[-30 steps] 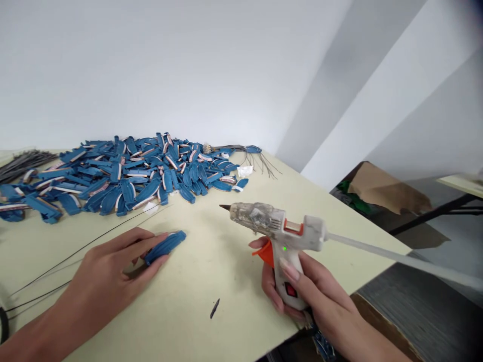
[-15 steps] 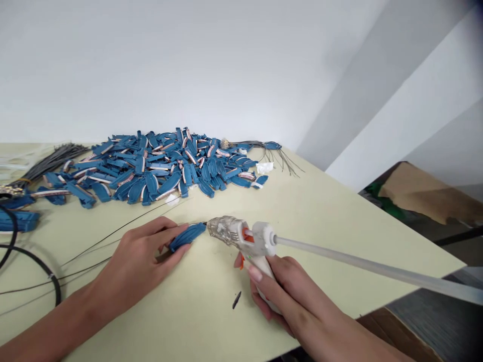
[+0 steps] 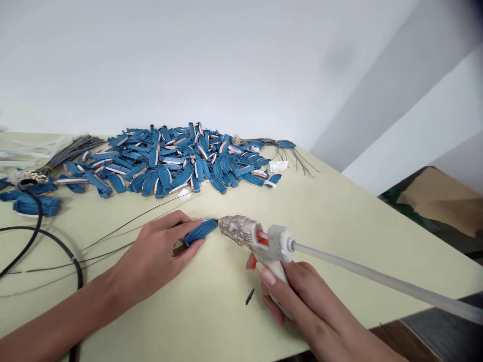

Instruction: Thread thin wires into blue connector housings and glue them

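Between the thumb and fingers of my left hand (image 3: pixel 160 246) is a small blue folded piece (image 3: pixel 199 232), low over the table. My right hand (image 3: pixel 292 291) is wrapped round the handle of a white glue gun (image 3: pixel 251 236), with the index finger by its orange trigger. The nozzle points left and meets the right end of the blue piece. Out of the gun's back runs a long translucent glue stick (image 3: pixel 377 279). Behind both hands a wide pile of similar blue pieces (image 3: pixel 166 161) lies against the wall.
Dark wire stems (image 3: pixel 77 150) lie at the left of the pale table (image 3: pixel 181 322), near a black cable (image 3: pixel 64 246). Thin wires run beside my left wrist. A dark scrap (image 3: pixel 249 296) lies before the gun. Brown paper (image 3: pixel 441 198) is beyond the right edge.
The whole view has shifted, so hands, pile and table all appear further right. My grip on the blue piece and glue gun looks the same, with the nozzle still at the piece's end.
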A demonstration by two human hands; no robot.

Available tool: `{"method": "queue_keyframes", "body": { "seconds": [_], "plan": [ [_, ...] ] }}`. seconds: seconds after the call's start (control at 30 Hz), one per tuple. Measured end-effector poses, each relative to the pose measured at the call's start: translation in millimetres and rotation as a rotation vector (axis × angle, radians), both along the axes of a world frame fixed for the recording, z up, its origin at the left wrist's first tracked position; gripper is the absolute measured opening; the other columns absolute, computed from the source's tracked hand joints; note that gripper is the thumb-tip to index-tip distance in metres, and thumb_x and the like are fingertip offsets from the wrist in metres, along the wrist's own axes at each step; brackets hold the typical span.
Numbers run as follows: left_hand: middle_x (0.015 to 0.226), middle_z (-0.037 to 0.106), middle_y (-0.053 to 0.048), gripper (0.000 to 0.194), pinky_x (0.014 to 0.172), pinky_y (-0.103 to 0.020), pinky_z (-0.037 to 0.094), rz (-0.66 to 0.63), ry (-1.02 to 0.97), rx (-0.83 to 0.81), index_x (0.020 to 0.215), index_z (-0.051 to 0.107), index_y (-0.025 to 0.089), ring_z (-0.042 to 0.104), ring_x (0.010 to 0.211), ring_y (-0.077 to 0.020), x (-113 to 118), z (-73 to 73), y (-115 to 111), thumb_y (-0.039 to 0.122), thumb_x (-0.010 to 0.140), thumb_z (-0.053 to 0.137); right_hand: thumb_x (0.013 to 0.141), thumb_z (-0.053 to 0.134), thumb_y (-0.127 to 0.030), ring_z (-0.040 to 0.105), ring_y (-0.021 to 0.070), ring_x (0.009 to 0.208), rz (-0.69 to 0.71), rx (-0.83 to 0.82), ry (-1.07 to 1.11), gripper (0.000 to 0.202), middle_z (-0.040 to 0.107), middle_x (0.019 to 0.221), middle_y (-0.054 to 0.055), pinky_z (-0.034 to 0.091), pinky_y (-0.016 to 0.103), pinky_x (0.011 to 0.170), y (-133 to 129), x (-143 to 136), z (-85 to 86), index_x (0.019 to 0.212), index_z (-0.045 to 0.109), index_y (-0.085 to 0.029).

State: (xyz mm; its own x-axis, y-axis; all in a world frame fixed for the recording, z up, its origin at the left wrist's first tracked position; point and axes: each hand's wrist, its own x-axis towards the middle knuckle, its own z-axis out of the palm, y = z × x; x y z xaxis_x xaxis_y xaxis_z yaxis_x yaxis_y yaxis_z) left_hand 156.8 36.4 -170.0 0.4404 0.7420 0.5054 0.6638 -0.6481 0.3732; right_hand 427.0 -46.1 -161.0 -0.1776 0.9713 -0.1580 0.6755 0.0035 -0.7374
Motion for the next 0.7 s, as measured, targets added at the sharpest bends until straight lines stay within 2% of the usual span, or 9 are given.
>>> {"method": "queue_keyframes", "body": {
  "seconds": [0.13, 0.33, 0.53, 0.7],
  "plan": [
    [0.095, 0.071, 0.000, 0.022, 0.065, -0.018, 0.055, -0.013, -0.007, 0.001, 0.112, 0.072, 0.021, 0.067, 0.075, -0.0107, 1, -0.1, -1, 0.024, 0.094, 0.060, 0.097, 0.051, -0.058, 0.062, 0.0186, 0.076, 0.007, 0.000, -0.015, 0.036, 0.064, 0.084, 0.003, 0.056, 0.026, 0.077, 1, 1, -3.0, 0.092, 0.065, -0.025],
    [0.092, 0.071, 0.000, 0.021, 0.061, -0.018, 0.054, -0.027, -0.016, 0.001, 0.110, 0.072, 0.021, 0.066, 0.070, -0.0100, 1, -0.3, -1, 0.023, 0.093, 0.061, 0.098, 0.036, -0.067, 0.061, 0.0174, 0.075, -0.014, -0.011, -0.019, 0.053, 0.062, 0.079, 0.003, 0.055, 0.027, 0.078, 7, -15, 10.3, 0.082, 0.061, -0.024],
    [0.093, 0.071, -0.001, 0.021, 0.064, -0.019, 0.055, -0.024, -0.015, -0.001, 0.111, 0.072, 0.020, 0.067, 0.070, -0.0106, 1, 0.6, -1, 0.024, 0.094, 0.060, 0.098, 0.032, -0.068, 0.063, 0.0215, 0.085, 0.042, -0.001, 0.004, 0.054, 0.065, 0.087, 0.007, 0.055, 0.034, 0.086, 4, -15, 13.4, 0.084, 0.059, -0.023],
    [0.095, 0.073, -0.002, 0.021, 0.069, -0.022, 0.056, -0.029, -0.006, 0.008, 0.111, 0.071, 0.022, 0.070, 0.074, -0.0131, 3, 2.4, -1, 0.025, 0.095, 0.058, 0.094, 0.039, -0.072, 0.064, 0.0250, 0.083, 0.045, 0.075, 0.019, 0.055, 0.067, 0.084, 0.009, 0.057, 0.038, 0.082, 6, -17, 19.0, 0.082, 0.061, -0.023]
  ]
}}
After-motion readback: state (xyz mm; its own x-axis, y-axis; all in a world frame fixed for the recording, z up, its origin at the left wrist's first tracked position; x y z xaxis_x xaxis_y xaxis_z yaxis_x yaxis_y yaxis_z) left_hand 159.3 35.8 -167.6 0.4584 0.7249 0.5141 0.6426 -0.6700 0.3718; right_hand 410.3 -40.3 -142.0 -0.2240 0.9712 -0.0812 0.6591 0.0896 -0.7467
